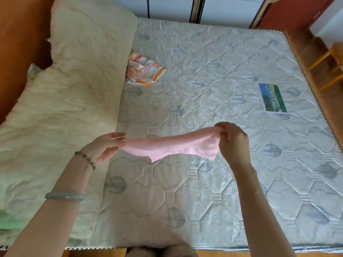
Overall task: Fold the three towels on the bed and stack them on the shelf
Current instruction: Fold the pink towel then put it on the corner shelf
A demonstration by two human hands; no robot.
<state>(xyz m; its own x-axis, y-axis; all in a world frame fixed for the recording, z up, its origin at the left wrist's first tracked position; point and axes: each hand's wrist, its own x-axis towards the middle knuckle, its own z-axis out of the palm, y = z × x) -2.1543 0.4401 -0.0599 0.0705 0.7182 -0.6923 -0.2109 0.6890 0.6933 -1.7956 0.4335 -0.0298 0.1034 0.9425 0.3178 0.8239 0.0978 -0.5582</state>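
Pink terry hangs between our two hands: the pink towel is off the bed, stretched in the air above the near half of the mattress. Our left hand, at nine o'clock of the cloth, pinches one end between thumb and fingers. Our right hand, at three o'clock, pinches the other end from above. The hands are well apart, and the cloth bunches between them, with a loose corner drooping at six o'clock.

To fold it well, we judge that each hand should first find a true corner of the same long edge. We then draw that edge straight and lay the towel flat on the mattress before bringing the ends together. Terry is limp, so a fold made in the air would likely come out crooked.

The striped towel lies crumpled at eleven o'clock, against the edge of the cream quilt, not yet folded. We cannot make out a third towel. A wooden frame at two o'clock, beyond the mattress edge, may be the shelf; we cannot tell.
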